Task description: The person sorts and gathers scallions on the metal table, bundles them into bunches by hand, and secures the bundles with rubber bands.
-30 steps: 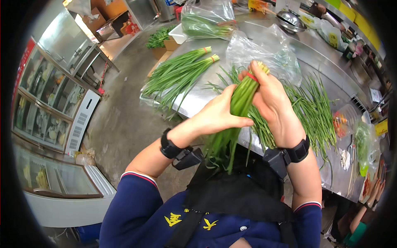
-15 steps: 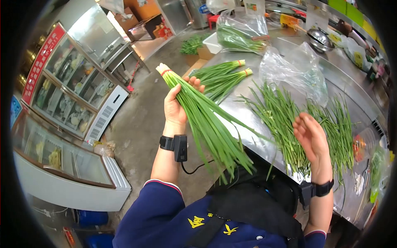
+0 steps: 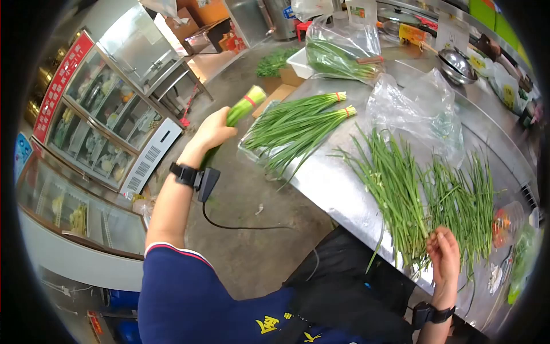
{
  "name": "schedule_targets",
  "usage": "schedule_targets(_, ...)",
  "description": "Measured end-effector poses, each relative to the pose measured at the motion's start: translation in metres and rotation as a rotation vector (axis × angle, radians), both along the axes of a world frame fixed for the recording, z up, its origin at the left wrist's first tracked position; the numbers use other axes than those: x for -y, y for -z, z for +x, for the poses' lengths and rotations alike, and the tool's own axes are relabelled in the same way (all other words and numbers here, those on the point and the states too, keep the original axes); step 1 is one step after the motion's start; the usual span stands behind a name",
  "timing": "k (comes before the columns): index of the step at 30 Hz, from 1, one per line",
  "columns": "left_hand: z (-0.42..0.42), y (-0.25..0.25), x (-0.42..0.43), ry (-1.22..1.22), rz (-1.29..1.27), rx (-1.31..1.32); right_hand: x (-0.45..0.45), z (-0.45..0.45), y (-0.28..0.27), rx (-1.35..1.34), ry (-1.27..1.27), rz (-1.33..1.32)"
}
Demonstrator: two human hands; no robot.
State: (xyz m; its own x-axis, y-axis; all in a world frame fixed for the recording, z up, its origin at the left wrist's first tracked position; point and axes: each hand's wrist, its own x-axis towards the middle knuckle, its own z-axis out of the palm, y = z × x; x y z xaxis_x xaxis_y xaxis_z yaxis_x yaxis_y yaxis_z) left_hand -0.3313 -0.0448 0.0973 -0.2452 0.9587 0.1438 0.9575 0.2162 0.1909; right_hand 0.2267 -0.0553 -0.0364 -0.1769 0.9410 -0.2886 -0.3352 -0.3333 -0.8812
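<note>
My left hand (image 3: pixel 215 131) is closed around a bunch of garlic chives (image 3: pixel 249 103), held over the floor beside the table. A red band ties its pale end, which points up; my hand and forearm hide most of the leaves. My right hand (image 3: pixel 444 249) is low at the near edge of the metal table, fingers curled together at the stem ends of a loose pile of chives (image 3: pixel 392 189). I cannot see whether any stem is between those fingertips. Another loose pile (image 3: pixel 461 200) lies to its right. Two banded bunches (image 3: pixel 303 123) rest on plastic at the table's left corner.
A crumpled clear plastic bag (image 3: pixel 415 114) lies on the metal table (image 3: pixel 321 183). Behind it are a bag of greens (image 3: pixel 344 57) and metal bowls (image 3: pixel 456 60). A plastic tub (image 3: pixel 507 223) stands at the right. Glass-door refrigerators (image 3: pixel 103 120) line the left side.
My left hand has swung the banded bunch left and away from my body, turning it. My right hand has dropped towards the table edge and its fingers have curled in.
</note>
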Motion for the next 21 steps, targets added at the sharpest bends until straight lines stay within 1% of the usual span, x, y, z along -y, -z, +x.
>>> schedule_targets(1, -0.001, 0.006, -0.016, 0.001, 0.007, 0.009, 0.002, -0.001, 0.001, 0.042, 0.019, -0.019)
schedule_targets(3, -0.009, 0.024, -0.057, 0.075, -0.145, -0.235, 0.006, 0.000, 0.009, 0.071, 0.042, -0.013)
schedule_targets(5, -0.018, 0.040, -0.101, 0.087, -0.163, -0.248, 0.014, 0.000, 0.012, 0.120, 0.137, -0.075)
schedule_targets(6, -0.022, 0.048, -0.124, 0.074, -0.167, -0.256, 0.018, 0.002, 0.006, 0.161, 0.126, -0.091)
schedule_targets(7, -0.027, 0.055, -0.149, 0.063, -0.173, -0.267, 0.021, 0.012, 0.011, 0.192, 0.123, -0.090)
schedule_targets(9, -0.030, 0.063, -0.195, 0.098, -0.152, -0.290, 0.027, 0.028, 0.006, 0.217, 0.103, -0.047)
schedule_targets(11, -0.019, 0.068, -0.241, 0.117, -0.187, -0.321, 0.030, 0.041, -0.008, 0.439, 0.164, -0.147)
schedule_targets(12, -0.013, 0.075, -0.261, 0.151, -0.136, -0.314, 0.028, 0.034, -0.022, 0.442, 0.248, -0.188)
schedule_targets(13, -0.004, 0.083, -0.281, 0.157, -0.192, -0.351, 0.025, 0.027, -0.031, 0.444, 0.327, -0.229)
schedule_targets(14, 0.009, 0.087, -0.295, 0.159, -0.251, -0.390, 0.025, 0.032, -0.025, 0.442, 0.321, -0.226)
schedule_targets(15, 0.006, 0.114, -0.318, 0.123, -0.265, -0.173, 0.028, 0.038, -0.014, 0.396, 0.311, -0.199)
schedule_targets(16, 0.005, 0.145, -0.333, 0.090, -0.288, 0.011, 0.030, 0.038, -0.010, 0.442, 0.303, -0.203)
schedule_targets(17, 0.020, 0.151, -0.331, 0.094, -0.415, 0.114, 0.032, 0.035, -0.008, 0.487, 0.294, -0.207)
schedule_targets(18, 0.040, 0.160, -0.320, 0.051, -0.403, -0.027, 0.035, 0.033, -0.007, 0.504, 0.275, -0.198)
schedule_targets(19, 0.049, 0.166, -0.316, 0.036, -0.409, -0.017, 0.037, 0.031, -0.011, 0.524, 0.248, -0.192)
schedule_targets(21, 0.060, 0.174, -0.309, -0.044, -0.117, -0.055, 0.034, 0.025, -0.019, 0.555, 0.224, -0.185)
